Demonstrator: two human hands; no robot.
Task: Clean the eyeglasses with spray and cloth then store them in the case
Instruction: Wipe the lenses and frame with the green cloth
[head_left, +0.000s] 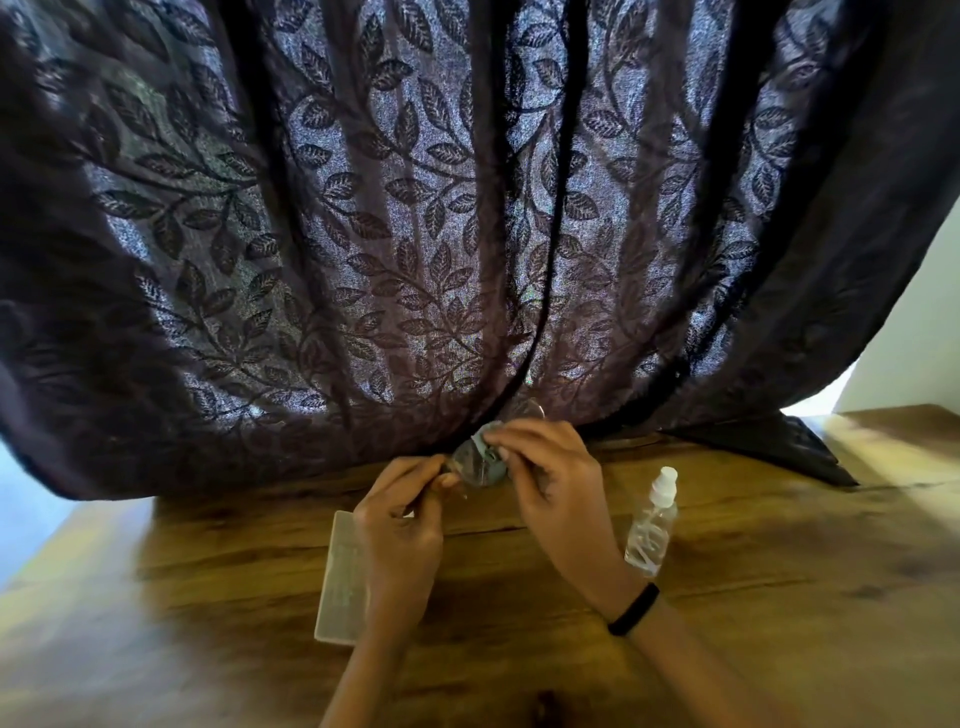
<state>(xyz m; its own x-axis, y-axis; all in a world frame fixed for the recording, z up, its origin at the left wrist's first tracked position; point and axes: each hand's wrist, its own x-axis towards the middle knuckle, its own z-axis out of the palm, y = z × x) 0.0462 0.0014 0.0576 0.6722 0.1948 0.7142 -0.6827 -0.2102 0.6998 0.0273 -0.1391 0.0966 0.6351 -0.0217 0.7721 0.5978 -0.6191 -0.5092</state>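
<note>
Both hands hold the eyeglasses (470, 467) up over the wooden table (753, 571). My left hand (402, 525) pinches the frame at its left end. My right hand (553, 478) presses a small grey-green cloth (488, 441) against the near lens with thumb and fingers. The second lens (527, 408) shows faintly above my right hand. A clear spray bottle (652, 522) with a white cap lies on the table right of my right wrist. The translucent glasses case (343, 577) lies shut on the table, partly under my left hand and forearm.
A dark curtain (415, 234) with a leaf pattern hangs close behind the hands, and its hem drapes onto the table's far edge. A black band (634, 608) is on my right wrist. A pale wall (914, 338) shows at the right.
</note>
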